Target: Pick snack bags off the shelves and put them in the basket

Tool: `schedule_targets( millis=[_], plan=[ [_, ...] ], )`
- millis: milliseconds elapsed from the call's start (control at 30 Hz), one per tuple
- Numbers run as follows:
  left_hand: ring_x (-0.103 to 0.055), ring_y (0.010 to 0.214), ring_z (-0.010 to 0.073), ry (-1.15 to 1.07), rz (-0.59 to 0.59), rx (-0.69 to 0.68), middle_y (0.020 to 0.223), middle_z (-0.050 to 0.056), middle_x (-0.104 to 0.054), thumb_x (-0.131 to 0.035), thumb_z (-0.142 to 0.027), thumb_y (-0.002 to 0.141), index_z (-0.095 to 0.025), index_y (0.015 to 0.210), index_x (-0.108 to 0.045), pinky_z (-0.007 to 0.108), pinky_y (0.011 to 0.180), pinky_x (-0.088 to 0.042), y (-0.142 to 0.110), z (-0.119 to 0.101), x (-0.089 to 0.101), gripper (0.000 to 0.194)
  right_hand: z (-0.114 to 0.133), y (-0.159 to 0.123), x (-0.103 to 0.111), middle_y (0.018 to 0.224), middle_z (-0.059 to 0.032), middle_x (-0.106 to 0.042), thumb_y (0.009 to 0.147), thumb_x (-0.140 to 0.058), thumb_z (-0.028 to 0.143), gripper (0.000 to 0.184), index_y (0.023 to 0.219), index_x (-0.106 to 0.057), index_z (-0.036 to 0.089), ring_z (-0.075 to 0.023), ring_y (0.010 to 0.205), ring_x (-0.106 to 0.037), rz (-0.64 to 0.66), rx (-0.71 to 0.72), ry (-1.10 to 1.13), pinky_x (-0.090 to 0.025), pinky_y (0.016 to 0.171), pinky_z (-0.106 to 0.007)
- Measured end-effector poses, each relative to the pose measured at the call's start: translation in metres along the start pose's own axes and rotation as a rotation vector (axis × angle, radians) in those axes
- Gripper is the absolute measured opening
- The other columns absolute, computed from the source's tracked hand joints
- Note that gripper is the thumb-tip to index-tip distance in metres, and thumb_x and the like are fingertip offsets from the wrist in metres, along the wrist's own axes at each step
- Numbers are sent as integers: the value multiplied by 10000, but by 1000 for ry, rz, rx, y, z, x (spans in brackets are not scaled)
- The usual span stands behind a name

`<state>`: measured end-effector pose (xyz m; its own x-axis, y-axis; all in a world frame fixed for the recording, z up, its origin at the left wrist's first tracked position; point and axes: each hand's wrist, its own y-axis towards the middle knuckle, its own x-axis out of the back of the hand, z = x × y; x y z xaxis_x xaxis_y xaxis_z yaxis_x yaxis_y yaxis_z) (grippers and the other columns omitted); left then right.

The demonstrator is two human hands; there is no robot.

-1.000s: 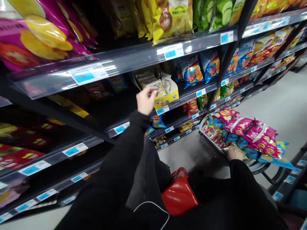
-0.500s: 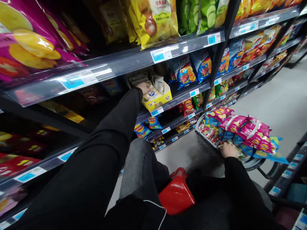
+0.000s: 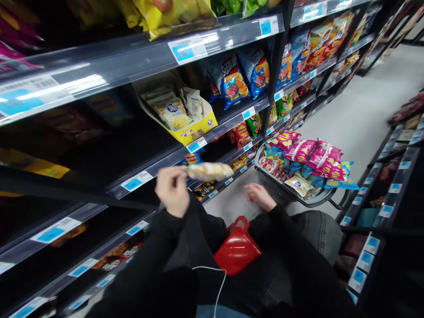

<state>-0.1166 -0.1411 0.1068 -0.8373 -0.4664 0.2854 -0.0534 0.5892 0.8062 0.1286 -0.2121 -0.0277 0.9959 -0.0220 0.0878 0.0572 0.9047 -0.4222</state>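
My left hand (image 3: 172, 189) pinches one end of a pale snack packet (image 3: 210, 171), blurred by motion and held out sideways in front of the shelves. Behind it, a yellow display box (image 3: 200, 128) on the shelf holds several similar packets (image 3: 170, 110). My right hand (image 3: 260, 195) is in the air left of a shopping basket (image 3: 313, 203), its fingers apart and nothing seen in them. Piled in the basket are pink chip bags (image 3: 324, 158), blue bags and a pale packet (image 3: 299, 184) near its front rim.
Blue chip bags (image 3: 230, 79) stand right of the display box. Shelf edges with price tags (image 3: 135, 182) run along the left, and another shelf unit (image 3: 395, 187) is on the right. A red stool (image 3: 237, 247) is between my legs. A white cable (image 3: 220, 285) hangs over my lap.
My left hand has come out of the display box with a packet. My right hand has left the basket and moved left, where a pale packet now shows. The view has shifted right.
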Motion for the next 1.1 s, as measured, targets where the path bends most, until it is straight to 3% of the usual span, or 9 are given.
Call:
schedule_targets(
  millis=[100, 167, 300, 400, 567, 700, 800, 933, 1100],
  plan=[
    [-594, 768, 172, -228, 299, 145, 789, 12, -640, -550, -209, 809, -242, 720, -620, 350, 734, -484, -67, -15, -13, 117, 7, -26, -41, 790, -37, -595, 846, -226, 661, 587, 1102, -477, 196, -150, 574, -602, 430, -143, 551, -495, 529, -305],
    [-602, 805, 185, -332, 347, 284, 803, 24, -633, -561, -246, 805, -240, 717, -629, 355, 757, -488, -93, -15, -24, 111, 5, -44, -49, 788, -27, -588, 850, -298, 639, 534, 1105, -451, 195, -151, 583, -617, 490, -267, 670, -508, 552, -315],
    [-584, 931, 210, -415, 246, 486, 866, 49, -582, -547, -354, 819, -224, 741, -614, 386, 856, -471, -111, -7, -39, 166, -6, -64, -50, 801, -24, -595, 881, -408, 484, 336, 1044, -462, 195, -179, 650, -645, 424, -444, 719, -521, 586, -338],
    [-549, 1016, 231, -470, 312, 488, 897, 70, -570, -493, -404, 846, -215, 763, -602, 430, 939, -416, -120, -1, -45, 234, -13, -59, -52, 780, -53, -614, 912, -320, 471, 377, 993, -512, 157, -161, 616, -622, 419, -467, 891, -508, 551, -297],
    [-433, 1162, 261, -451, 504, 561, 1128, 100, -535, -508, -500, 817, -202, 830, -659, 463, 1034, -290, -137, 11, -52, 334, -20, -38, -42, 715, 3, -620, 795, -582, 302, 159, 904, -548, 192, -90, 524, -542, -2, -233, 979, -447, 471, -192],
    [-520, 1087, 267, -921, 686, 1028, 1185, 118, -532, -361, -609, 838, -179, 1020, -611, 442, 885, -451, -132, 18, -52, 529, -23, -31, -24, 773, 13, -628, 638, -719, 339, 347, 930, -561, 236, -121, 618, -567, -167, 72, 775, -467, 536, -224],
    [-588, 984, 250, -1059, 818, 1247, 1192, 102, -547, -594, -480, 766, -215, 1147, -531, 352, 722, -529, -123, 17, -47, 469, -25, -31, -14, 773, 12, -603, 641, -711, 364, 359, 945, -586, 220, -111, 632, -536, -163, 183, 522, -447, 547, -208],
    [-639, 884, 256, -1047, 1028, 1280, 1123, 106, -598, -758, -196, 615, -246, 1278, -426, 351, 637, -561, -119, 16, -44, 743, -25, -34, -10, 742, 13, -562, 715, -632, 399, 353, 1008, -585, 208, -95, 596, -476, -221, 273, 226, -401, 507, -191],
    [-649, 850, 230, -1027, 899, 1297, 1084, 118, -625, -764, -182, 587, -149, 1148, -549, 354, 646, -579, -127, 19, -53, 601, -21, -40, -18, 800, 10, -578, 725, -610, 423, 480, 1159, -505, 248, -81, 577, -489, -258, 248, 358, -358, 457, -173]
  ],
)
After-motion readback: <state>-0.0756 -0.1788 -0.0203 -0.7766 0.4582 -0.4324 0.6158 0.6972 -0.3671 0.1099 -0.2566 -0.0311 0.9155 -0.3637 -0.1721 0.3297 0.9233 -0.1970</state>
